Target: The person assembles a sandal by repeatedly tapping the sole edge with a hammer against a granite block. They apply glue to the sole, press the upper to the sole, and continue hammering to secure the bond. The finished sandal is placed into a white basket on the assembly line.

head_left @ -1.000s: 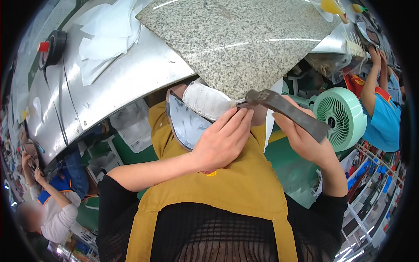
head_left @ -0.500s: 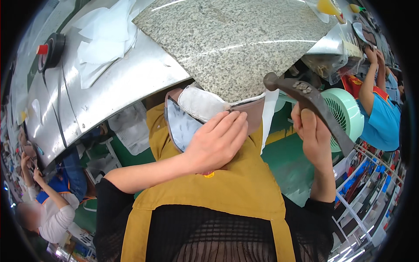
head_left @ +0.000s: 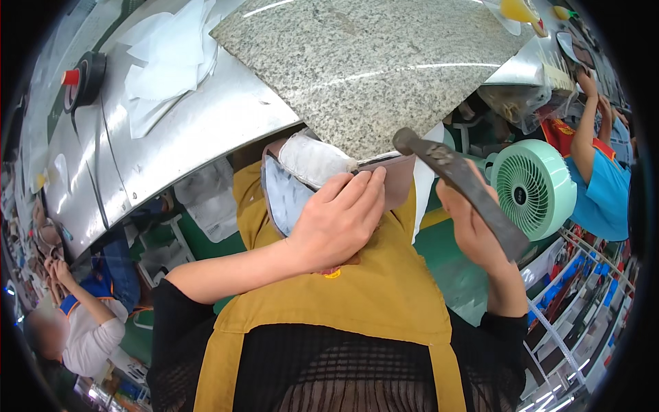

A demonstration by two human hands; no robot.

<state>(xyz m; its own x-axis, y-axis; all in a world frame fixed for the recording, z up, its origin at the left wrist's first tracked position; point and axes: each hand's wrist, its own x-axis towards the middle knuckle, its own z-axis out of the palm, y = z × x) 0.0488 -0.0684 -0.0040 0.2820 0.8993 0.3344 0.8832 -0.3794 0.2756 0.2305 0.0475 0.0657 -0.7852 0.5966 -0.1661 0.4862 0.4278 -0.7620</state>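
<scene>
A mauve-brown shoe upper (head_left: 397, 180) with a white padded lining and a pale blue-grey inner side lies over the near corner of a speckled stone slab (head_left: 374, 75). My left hand (head_left: 341, 223) grips it close to that corner, fingers together on the brown part; the thumb is hidden. To the right, my right hand (head_left: 473, 226) is closed round a dark hammer (head_left: 443, 161). Its rounded end hangs just right of the slab corner, near the upper, without touching it. The handle is mostly hidden by the hand.
White sheets (head_left: 165, 62) and a black tape-like roll (head_left: 89, 82) with a red core lie on the metal table (head_left: 226, 117). A mint-green fan (head_left: 528, 189) stands at right, before a wire rack (head_left: 570, 302). Co-workers sit at far left and far right.
The hammer has come down and left toward the slab corner, and my right hand has moved with it. More of the fan shows. My left hand has shifted slightly on the upper.
</scene>
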